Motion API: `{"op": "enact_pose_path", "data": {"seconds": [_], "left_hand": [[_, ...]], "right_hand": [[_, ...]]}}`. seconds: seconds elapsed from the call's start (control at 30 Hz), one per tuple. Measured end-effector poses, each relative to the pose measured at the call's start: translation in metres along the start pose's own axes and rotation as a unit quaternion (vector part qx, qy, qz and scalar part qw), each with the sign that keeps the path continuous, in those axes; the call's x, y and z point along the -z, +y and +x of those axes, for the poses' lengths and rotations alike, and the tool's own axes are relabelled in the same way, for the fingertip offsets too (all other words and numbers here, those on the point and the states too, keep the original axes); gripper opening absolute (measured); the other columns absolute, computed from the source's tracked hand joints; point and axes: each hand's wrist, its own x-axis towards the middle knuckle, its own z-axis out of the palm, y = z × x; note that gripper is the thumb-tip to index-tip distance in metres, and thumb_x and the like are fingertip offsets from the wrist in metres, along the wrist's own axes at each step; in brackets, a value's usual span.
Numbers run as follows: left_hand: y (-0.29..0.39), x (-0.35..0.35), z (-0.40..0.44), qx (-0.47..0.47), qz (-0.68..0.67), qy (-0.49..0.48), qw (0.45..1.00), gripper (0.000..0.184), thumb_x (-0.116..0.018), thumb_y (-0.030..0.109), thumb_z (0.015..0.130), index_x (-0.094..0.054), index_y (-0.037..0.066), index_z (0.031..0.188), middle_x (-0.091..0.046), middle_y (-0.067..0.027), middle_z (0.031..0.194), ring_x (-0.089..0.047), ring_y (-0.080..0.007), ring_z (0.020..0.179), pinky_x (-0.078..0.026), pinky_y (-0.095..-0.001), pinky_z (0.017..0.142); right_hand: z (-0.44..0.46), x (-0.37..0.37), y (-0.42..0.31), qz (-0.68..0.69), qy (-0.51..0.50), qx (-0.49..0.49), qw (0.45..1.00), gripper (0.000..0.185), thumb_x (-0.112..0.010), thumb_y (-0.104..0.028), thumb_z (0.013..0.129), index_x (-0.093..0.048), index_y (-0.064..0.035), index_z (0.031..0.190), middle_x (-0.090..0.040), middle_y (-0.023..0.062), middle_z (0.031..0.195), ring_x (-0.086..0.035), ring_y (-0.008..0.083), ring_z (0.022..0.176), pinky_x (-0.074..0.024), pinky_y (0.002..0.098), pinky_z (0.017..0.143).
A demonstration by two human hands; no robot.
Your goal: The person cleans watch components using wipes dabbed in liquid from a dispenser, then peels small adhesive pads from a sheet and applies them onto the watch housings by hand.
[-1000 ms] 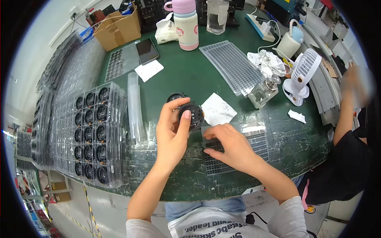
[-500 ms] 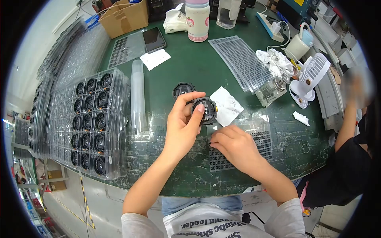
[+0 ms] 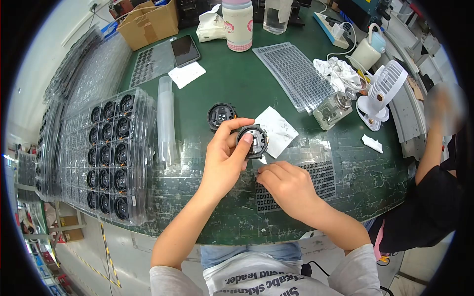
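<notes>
My left hand [image 3: 224, 158] grips a round black watch case [image 3: 258, 143], thumb on its inner face and fingers behind. Inside the case, small fittings show, partly covered by the thumb. A second round black watch case [image 3: 220, 114] lies on the table just beyond my left fingers. My right hand [image 3: 286, 186] has its thumb and fingertips pinched together over the upper left part of a clear sheet with rows of small black pieces [image 3: 323, 177]. Whatever sits between those fingertips is too small to make out. A white paper [image 3: 279, 133] lies beyond my right hand.
Stacked clear trays [image 3: 74, 158] with black watch cases stand at left, beside a rolled plastic sheet [image 3: 166, 121]. Farther back are a phone [image 3: 185, 51] and bottle [image 3: 238, 24]. A gridded sheet [image 3: 291, 74], glass jar [image 3: 333, 111] and fan [image 3: 382, 93] sit right, near another person's arm [image 3: 430, 148].
The view has shifted slightly. My left hand has tilted the watch case and drawn it a little nearer, uncovering more of the second case. My right hand stays pinched at the sheet.
</notes>
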Motion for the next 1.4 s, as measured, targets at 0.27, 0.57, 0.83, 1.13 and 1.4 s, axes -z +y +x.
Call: {"op": "enact_pose_path", "data": {"seconds": [0.27, 0.57, 0.83, 1.13, 1.4], "left_hand": [[-0.001, -0.001, 0.001, 0.019, -0.005, 0.001, 1.000, 0.024, -0.052, 0.014, 0.095, -0.051, 0.007, 0.118, -0.065, -0.0025, 0.088, -0.040, -0.0002, 0.054, -0.028, -0.0148, 0.044], [0.001, 0.000, 0.000, 0.107, -0.101, -0.024, 0.989, 0.019, -0.052, 0.015, 0.095, -0.056, 0.006, 0.111, -0.060, -0.0032, 0.075, -0.040, 0.0001, 0.049, -0.025, -0.0142, 0.037], [0.012, 0.000, -0.004, 0.208, -0.209, -0.089, 0.951, 0.021, -0.052, 0.015, 0.094, -0.056, 0.003, 0.110, -0.056, -0.0053, 0.070, -0.034, 0.0008, 0.041, -0.024, -0.0127, 0.034], [-0.001, -0.001, -0.005, 0.202, -0.243, -0.125, 0.941, 0.021, -0.054, 0.016, 0.094, -0.056, 0.003, 0.111, -0.065, -0.0083, 0.090, -0.052, -0.0029, 0.059, -0.027, -0.0120, 0.037], [-0.001, -0.002, -0.006, 0.186, -0.233, -0.122, 0.947, 0.021, -0.054, 0.015, 0.094, -0.056, 0.003, 0.111, -0.065, -0.0082, 0.091, -0.058, -0.0048, 0.065, -0.029, -0.0123, 0.037]], "right_hand": [[0.001, 0.002, -0.004, -0.021, -0.005, 0.001, 1.000, 0.014, -0.067, -0.008, 0.072, -0.057, -0.0031, 0.081, -0.065, 0.0078, 0.090, -0.063, 0.0229, 0.080, -0.0520, 0.0335, 0.064], [0.014, 0.023, 0.007, 0.283, 0.024, -0.176, 0.943, 0.010, -0.068, -0.001, 0.077, -0.061, -0.0022, 0.084, -0.057, 0.0082, 0.102, -0.063, 0.0183, 0.081, -0.0522, 0.0284, 0.071], [0.014, 0.040, 0.011, 0.558, 0.150, -0.216, 0.787, 0.009, -0.061, 0.003, 0.085, -0.062, 0.0052, 0.094, -0.052, 0.0105, 0.110, -0.058, 0.0160, 0.097, -0.0494, 0.0290, 0.086], [0.010, 0.041, 0.001, 0.548, 0.121, -0.220, 0.798, 0.010, -0.061, 0.004, 0.085, -0.062, 0.0066, 0.095, -0.051, 0.0132, 0.114, -0.057, 0.0175, 0.100, -0.0489, 0.0304, 0.090], [0.010, 0.039, 0.002, 0.551, 0.120, -0.223, 0.796, 0.012, -0.064, 0.004, 0.082, -0.064, 0.0050, 0.094, -0.052, 0.0113, 0.112, -0.058, 0.0163, 0.101, -0.0521, 0.0282, 0.088]]}}
